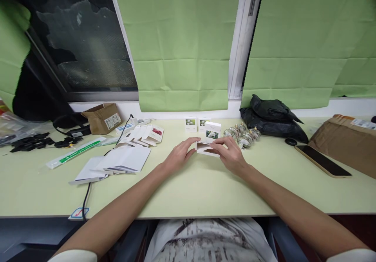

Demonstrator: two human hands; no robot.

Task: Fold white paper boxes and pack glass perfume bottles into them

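My left hand [179, 154] and my right hand [230, 155] meet over a small white carton [205, 148] lying on its side on the pale green table [205, 187], its open end facing me. Fingertips of both hands pinch it from either side. Just behind it stand three small white boxes with a flower picture [212, 131]. A cluster of small clear glass bottles [243, 136] lies to the right of those boxes.
Flat unfolded white cartons [117, 163] and a fanned row of cards [145, 134] lie at the left, with a black cable [88, 187] running off the front edge. A phone [322, 160], black plastic bag [272, 119] and brown cardboard boxes [343, 140] are right.
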